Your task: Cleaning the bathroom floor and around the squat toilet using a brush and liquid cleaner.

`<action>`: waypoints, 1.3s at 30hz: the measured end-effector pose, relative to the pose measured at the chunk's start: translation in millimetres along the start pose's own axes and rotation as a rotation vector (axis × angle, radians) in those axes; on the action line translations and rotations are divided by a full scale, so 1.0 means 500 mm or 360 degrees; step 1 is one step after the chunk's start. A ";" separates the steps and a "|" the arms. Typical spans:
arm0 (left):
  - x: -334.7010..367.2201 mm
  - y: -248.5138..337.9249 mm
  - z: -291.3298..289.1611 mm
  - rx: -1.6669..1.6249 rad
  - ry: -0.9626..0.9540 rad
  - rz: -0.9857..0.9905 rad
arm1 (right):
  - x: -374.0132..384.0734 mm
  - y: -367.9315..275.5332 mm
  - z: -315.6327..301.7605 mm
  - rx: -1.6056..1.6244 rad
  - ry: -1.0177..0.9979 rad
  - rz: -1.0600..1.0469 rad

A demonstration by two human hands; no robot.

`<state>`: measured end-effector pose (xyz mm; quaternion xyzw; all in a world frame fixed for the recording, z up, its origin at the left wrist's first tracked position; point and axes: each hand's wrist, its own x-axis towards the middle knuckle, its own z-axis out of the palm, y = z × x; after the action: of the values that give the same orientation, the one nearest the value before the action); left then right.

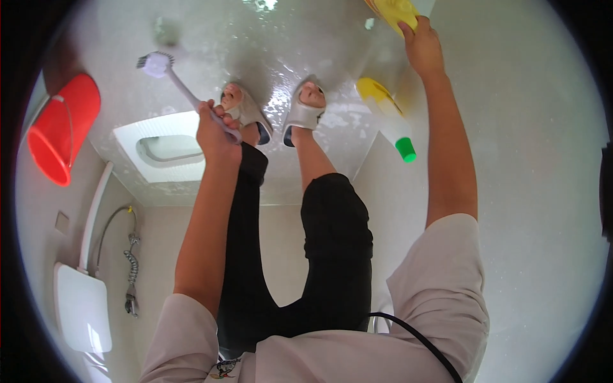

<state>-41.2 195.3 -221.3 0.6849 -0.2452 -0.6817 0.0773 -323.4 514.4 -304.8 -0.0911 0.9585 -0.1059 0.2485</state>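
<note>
My left hand [219,127] is closed round the handle of a scrub brush [185,90]. Its pale head, with dark bristles along the outer side, points away to the upper left over the wet floor. At the upper right, my right hand [424,46] grips a yellow plastic object [394,11], partly cut off by the picture's edge; its exact kind cannot be made out. Below it, near the right wall, stands a white and yellow bottle [385,108] with a green cap. A white squat toilet [131,142] is set in the floor left of my left hand.
A red bucket [64,131] with a wire handle is at the far left. Along the left wall are a white pipe [96,217], a white cistern [83,309] and a coiled hose [131,268]. My feet, in light slippers [304,113], stand on wet, shiny tiles.
</note>
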 end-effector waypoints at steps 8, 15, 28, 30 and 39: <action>0.028 -0.003 -0.006 0.0120 -0.0226 -0.0068 | -0.219 -0.046 0.134 0.1136 0.0461 0.0873; -0.065 -0.012 -0.043 0.0541 -0.0209 -0.0119 | -0.598 -0.097 0.145 0.1136 0.0186 0.1112; -0.060 -0.092 0.021 0.0144 -0.0593 -0.0625 | -1.026 0.210 0.478 0.0630 0.0127 0.1285; -0.076 -0.105 0.049 0.0236 -0.0675 -0.0592 | -1.028 0.189 0.456 0.0232 0.0032 0.1438; -0.203 -0.175 0.135 0.1007 -0.0784 0.0083 | -0.590 0.021 0.097 0.1272 0.0385 0.1274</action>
<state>-81.5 331.3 -172.9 0.4846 -0.4715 -0.7141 -0.1814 -46.9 584.0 -214.0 0.3922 0.8255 -0.3671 0.1731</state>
